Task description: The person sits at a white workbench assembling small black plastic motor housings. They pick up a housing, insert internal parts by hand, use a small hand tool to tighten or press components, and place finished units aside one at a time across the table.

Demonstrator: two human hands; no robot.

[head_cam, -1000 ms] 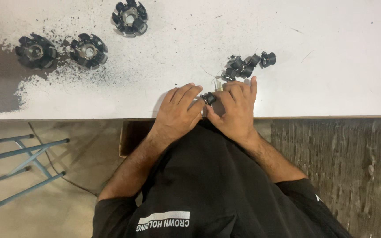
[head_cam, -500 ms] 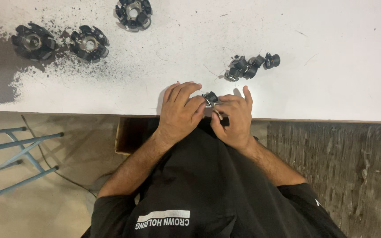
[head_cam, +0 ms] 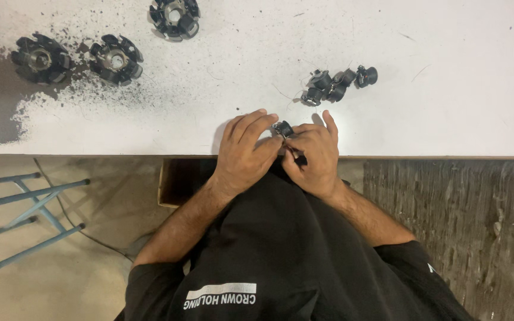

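We see left hand [head_cam: 246, 151] and right hand [head_cam: 312, 156] pressed together at near edge of white table [head_cam: 447, 107], both pinching small black part [head_cam: 282, 128] between fingertips. Part sits at top of grip, just right of left fingers, left of right forefinger (long axis hard to judge, mostly covered). Neither hand clearly nearer. Beyond, up and right: cluster of small black parts [head_cam: 334, 86]. Far left: three black ring-shaped pieces [head_cam: 114, 58] amid dark grit. Underside of grip hidden.

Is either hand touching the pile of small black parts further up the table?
No: both the left hand and the right hand grip one small black part at the table edge, apart from the pile.
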